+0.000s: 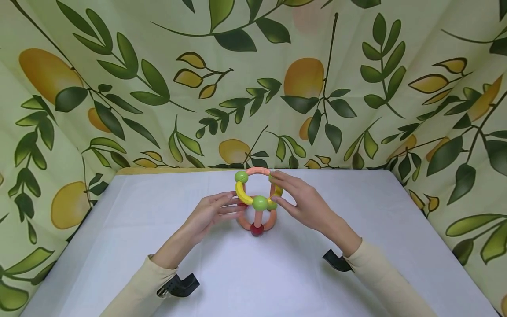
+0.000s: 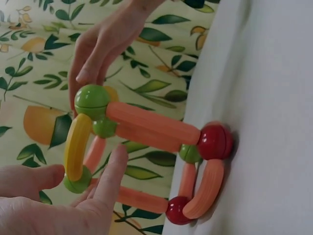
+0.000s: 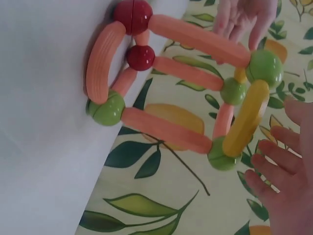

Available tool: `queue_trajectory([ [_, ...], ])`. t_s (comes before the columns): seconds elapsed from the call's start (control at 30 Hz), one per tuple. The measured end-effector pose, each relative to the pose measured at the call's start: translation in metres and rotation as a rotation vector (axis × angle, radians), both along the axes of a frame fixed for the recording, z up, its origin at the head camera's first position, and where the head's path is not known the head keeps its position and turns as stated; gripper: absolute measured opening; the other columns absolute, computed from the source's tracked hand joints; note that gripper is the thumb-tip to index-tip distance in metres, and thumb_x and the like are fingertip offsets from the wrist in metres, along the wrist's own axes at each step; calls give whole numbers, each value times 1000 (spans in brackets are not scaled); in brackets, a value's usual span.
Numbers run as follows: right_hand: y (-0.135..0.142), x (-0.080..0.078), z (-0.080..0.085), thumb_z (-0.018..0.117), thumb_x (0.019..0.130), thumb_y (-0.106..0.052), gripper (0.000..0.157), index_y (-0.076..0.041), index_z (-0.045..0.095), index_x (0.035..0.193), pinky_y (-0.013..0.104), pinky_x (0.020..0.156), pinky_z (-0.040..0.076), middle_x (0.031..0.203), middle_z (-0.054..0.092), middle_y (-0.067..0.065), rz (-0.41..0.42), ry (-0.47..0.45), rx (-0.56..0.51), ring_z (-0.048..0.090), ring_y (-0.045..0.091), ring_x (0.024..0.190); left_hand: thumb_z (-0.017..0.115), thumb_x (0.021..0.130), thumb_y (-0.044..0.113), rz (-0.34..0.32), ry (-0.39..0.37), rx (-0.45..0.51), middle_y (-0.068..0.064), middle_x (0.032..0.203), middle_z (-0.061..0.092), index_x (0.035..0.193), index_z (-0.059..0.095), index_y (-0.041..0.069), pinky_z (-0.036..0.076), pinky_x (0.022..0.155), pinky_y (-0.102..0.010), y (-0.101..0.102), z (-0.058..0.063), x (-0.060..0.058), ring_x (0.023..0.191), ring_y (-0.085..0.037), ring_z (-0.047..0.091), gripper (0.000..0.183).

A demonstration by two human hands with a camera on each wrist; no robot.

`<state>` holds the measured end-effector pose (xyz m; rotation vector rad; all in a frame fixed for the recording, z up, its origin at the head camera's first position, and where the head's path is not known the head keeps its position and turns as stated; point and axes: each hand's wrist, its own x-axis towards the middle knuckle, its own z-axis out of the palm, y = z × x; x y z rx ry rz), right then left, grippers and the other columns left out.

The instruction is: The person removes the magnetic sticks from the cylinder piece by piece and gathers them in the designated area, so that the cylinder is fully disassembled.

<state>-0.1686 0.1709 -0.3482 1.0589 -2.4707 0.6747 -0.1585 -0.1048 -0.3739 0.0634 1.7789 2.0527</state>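
Note:
Upright on the table [image 1: 245, 273] stands a three-sided frame of magnetic ball-and-rod toy pieces. Its upper ring joins green balls [image 1: 260, 203] with curved yellow rods [image 1: 243, 193] and a curved pink rod [image 1: 258, 171]. Straight pink rods [image 2: 151, 126] run down to a lower ring of curved pink rods [image 3: 103, 63], two red balls [image 3: 133, 16] and a green ball [image 3: 108, 107]. At the frame's left side is my left hand [image 1: 211, 213], fingers extended. My right hand [image 1: 306, 202] hovers around the upper right side, its fingers spread and lightly bent near the green and yellow pieces.
A curtain [image 1: 233, 110] printed with leaves and orange fruit hangs behind the table and along both sides. Dark straps [image 1: 178, 285] sit at the sleeves of both arms. A wooden strip [image 1: 146, 171] shows at the table's back left edge.

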Motion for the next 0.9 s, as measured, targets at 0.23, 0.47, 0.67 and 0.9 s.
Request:
queue_trajectory([
  [0.23,-12,3,-2,79,84,-18,53,-4,60,132,43,104,45,135,59,9,94,43,-29,49,25,132,50,104,26,-41,-16,93,-24,134,55,142,42,-6,46,101,-43,3,-4,0,118,-33,61,50],
  [0.47,-20,4,-6,84,78,-17,56,-2,62,128,39,99,49,132,62,9,158,67,-38,56,23,125,52,103,28,-35,-35,162,-24,132,56,141,43,-7,41,105,-45,8,-3,-1,119,-30,61,52],
  [0.67,-24,6,-10,85,77,-15,57,-2,63,128,37,95,51,129,64,9,188,52,-45,59,23,122,51,103,24,-5,-47,169,-25,133,56,140,45,-7,45,102,-40,11,-2,-1,118,-29,62,48],
  [0.9,-27,7,-13,83,78,-12,53,-5,64,127,38,96,51,126,66,6,182,37,-35,62,20,117,51,103,22,19,-48,210,-22,132,58,139,47,-5,50,96,-35,16,1,-1,114,-26,64,45],
])
